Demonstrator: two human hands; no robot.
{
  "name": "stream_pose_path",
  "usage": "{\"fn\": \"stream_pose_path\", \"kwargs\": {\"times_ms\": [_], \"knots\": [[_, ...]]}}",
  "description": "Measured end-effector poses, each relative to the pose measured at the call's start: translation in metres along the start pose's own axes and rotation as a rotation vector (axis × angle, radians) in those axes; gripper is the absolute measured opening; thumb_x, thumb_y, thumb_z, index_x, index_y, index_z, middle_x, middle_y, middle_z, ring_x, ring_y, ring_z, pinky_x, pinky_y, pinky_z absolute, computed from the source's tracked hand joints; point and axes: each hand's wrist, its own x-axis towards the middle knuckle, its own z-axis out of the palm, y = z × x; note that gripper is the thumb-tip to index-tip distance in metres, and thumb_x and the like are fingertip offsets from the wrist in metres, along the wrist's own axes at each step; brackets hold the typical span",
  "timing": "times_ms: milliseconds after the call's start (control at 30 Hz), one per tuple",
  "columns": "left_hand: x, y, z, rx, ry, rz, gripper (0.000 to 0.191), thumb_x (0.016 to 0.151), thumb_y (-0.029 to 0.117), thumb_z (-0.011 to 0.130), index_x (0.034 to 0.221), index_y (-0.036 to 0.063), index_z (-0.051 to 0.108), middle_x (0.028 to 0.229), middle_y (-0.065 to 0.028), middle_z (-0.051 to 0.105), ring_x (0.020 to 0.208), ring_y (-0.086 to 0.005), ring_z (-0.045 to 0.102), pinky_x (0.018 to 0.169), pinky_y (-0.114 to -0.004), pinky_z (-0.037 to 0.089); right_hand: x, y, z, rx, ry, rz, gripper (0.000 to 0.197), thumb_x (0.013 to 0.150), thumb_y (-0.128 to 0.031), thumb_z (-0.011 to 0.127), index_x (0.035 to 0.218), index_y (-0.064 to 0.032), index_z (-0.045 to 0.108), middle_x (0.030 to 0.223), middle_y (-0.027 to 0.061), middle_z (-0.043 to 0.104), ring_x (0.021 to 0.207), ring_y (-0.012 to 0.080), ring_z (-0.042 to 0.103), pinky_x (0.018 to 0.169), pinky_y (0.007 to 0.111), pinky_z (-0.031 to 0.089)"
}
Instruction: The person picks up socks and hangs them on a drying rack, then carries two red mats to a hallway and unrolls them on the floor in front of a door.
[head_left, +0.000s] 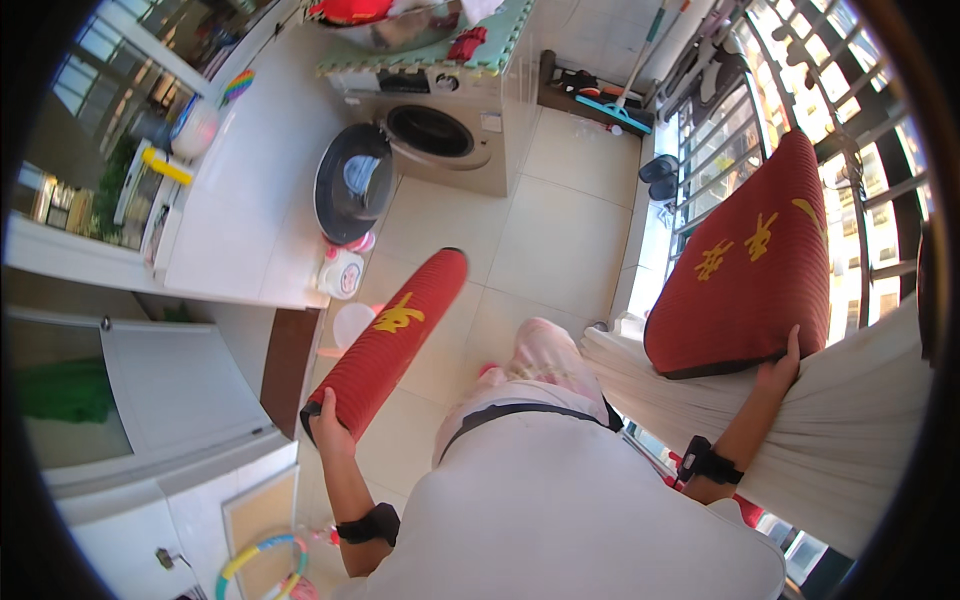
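My left hand (331, 427) grips the lower end of a red ribbed mat (390, 337), perhaps a doormat, with dark edging and a yellow character. The mat is folded or bent and slants up and to the right over the tiled floor. At the right, my right hand (782, 369) holds the lower edge of a second red ribbed mat (739, 277) with yellow characters, its thumb or a finger showing on the front face. That mat stands tilted beside the barred window, in front of a pale curtain (840, 420). Part of each hand is hidden behind its mat.
A front-loading washing machine (450, 135) stands ahead, with a black basin (352, 184) leaning by it. A white bottle (342, 274) and a stool-like round object (354, 325) are on the left. A blue squeegee broom (615, 111) and dark slippers (661, 178) lie farther right. A hoop (247, 555) is low left.
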Motion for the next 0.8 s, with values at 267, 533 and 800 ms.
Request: {"fn": "stream_pose_path", "kwargs": {"times_ms": [267,533,800], "knots": [[-0.068,-0.057,-0.071,-0.174,0.391,-0.043,0.032,0.078,0.022,0.056,0.1,-0.001,0.052,0.098,-0.0105,0.055,0.085,-0.0212,0.055,0.074,-0.033,0.046,-0.02,0.007,0.031,-0.079,0.143,-0.07,0.061,0.075,-0.029,0.06,0.119,0.0046,0.035,0.119,0.0126,0.041,0.107,0.0229,0.041,0.089,0.033,0.037],[-0.103,-0.05,-0.091,-0.242,0.62,-0.036,0.026,0.082,0.019,0.051,0.103,0.0034,0.05,0.103,-0.0088,0.054,0.095,-0.0206,0.052,0.082,-0.035,0.042,-0.018,0.014,0.04,-0.105,0.136,-0.207,0.055,0.08,-0.031,0.053,0.116,0.0077,0.038,0.122,0.0129,0.039,0.109,0.0223,0.039,0.092,0.031,0.032],[-0.129,-0.073,-0.137,-0.306,0.835,0.139,0.03,0.079,0.016,0.056,0.103,-0.0004,0.05,0.101,-0.0089,0.055,0.091,-0.0203,0.053,0.078,-0.033,0.044,-0.011,0.011,0.052,-0.327,-0.08,-0.253,0.058,0.077,-0.029,0.057,0.115,0.0105,0.037,0.122,0.0163,0.038,0.11,0.0256,0.039,0.094,0.033,0.03]]}}
